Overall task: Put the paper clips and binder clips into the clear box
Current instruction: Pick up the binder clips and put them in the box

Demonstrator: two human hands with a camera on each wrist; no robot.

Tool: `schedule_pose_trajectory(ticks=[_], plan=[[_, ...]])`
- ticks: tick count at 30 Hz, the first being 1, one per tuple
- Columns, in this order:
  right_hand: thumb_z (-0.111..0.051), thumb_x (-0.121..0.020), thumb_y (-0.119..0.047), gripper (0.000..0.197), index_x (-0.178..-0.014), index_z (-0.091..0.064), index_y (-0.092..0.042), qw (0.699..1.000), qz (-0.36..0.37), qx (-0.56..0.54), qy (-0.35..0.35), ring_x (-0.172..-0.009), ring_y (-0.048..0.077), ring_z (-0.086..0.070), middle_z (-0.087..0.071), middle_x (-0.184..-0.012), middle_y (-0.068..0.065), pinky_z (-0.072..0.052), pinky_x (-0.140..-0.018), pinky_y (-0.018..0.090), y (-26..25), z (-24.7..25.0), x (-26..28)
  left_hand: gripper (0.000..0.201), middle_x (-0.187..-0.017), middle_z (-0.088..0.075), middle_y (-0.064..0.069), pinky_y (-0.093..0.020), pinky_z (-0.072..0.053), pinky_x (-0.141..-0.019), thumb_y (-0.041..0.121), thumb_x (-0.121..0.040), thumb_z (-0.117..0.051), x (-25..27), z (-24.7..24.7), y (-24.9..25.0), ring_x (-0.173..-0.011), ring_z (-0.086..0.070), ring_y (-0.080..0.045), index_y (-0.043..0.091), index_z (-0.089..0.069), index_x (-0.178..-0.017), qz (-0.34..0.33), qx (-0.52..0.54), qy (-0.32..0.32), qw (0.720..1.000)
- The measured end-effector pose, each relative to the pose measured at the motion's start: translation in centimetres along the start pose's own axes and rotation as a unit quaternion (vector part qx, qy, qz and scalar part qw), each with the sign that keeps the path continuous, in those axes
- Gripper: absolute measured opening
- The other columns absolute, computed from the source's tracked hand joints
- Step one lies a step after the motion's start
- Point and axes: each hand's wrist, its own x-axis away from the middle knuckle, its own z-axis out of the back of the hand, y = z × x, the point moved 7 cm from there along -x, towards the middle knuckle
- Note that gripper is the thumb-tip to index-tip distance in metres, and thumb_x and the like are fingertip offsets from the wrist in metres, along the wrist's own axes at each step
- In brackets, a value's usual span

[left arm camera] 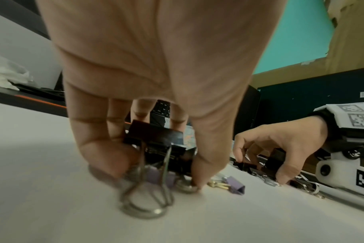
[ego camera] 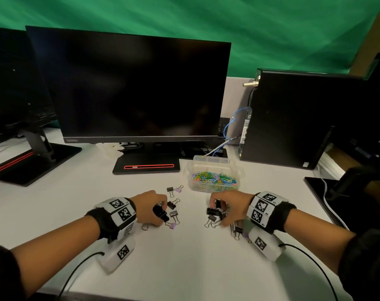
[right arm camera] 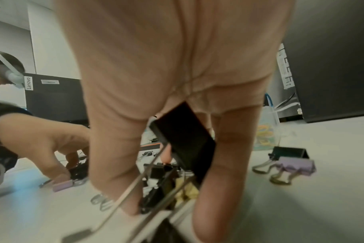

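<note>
Left hand (ego camera: 149, 207) and right hand (ego camera: 229, 208), lower centre, each grip black metal binder clips (ego camera: 213, 211); clear plastic box (ego camera: 215, 175) sits just above the right hand.

paper clips (ego camera: 215, 178) in clear box (ego camera: 215, 187) — binder clips (ego camera: 173, 210) before it, monitor (ego camera: 128, 90) behind

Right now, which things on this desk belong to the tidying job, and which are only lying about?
Job:
clear box
paper clips
binder clips
left hand
right hand

Lying about:
monitor
computer tower
blue cable
</note>
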Motion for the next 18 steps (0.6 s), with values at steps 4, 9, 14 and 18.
schedule_pose_trajectory(ticks=[4,9,14,18], plan=[[-0.079,-0.066,-0.02,0.043,-0.097,-0.049,-0.022,0.999,-0.02,0.025,0.008,-0.079,0.018,-0.053,-0.052,-0.089,-0.005,-0.053,-0.07,0.033,0.1,-0.1,-0.2,0.024,-0.104,-0.038,-0.002,-0.03,-0.046,-0.075,0.034,-0.08,-0.06,-0.6,-0.8,0.2,-0.083,-0.051,-0.022,0.025,-0.042,-0.092,0.016,-0.031,-0.023,0.999],[-0.08,-0.063,-0.026,0.034,-0.082,-0.052,-0.023,0.998,-0.03,0.059,-0.003,-0.083,0.022,-0.06,-0.055,-0.087,-0.004,-0.054,-0.07,0.032,0.5,-0.3,-0.7,0.03,-0.114,-0.039,-0.007,-0.037,-0.048,-0.092,0.035,-0.088,-0.051,-1.1,-0.6,0.3,-0.085,-0.049,-0.021,0.016,-0.043,-0.11,0.02,-0.037,-0.033,0.999],[-0.076,-0.067,-0.023,0.021,-0.078,-0.058,-0.024,0.998,-0.018,0.058,0.035,-0.083,0.014,-0.056,-0.059,-0.087,-0.006,-0.053,-0.077,0.03,0.6,0.3,-0.8,0.024,-0.103,-0.04,-0.003,-0.027,-0.04,-0.08,0.025,-0.092,-0.047,-1.7,0.7,0.3,-0.088,-0.047,-0.019,0.013,-0.046,-0.114,0.017,-0.034,-0.002,0.999],[-0.072,-0.07,-0.015,0.013,-0.072,-0.063,-0.024,1.0,-0.014,0.016,0.017,-0.078,0.018,-0.065,-0.064,-0.083,-0.003,-0.058,-0.074,0.031,0.9,0.5,-0.5,0.023,-0.106,-0.056,-0.01,-0.025,-0.041,-0.073,0.017,-0.091,-0.049,-2.3,1.7,0.3,-0.086,-0.051,-0.017,0.01,-0.053,-0.113,0.011,-0.019,0.024,0.999]])
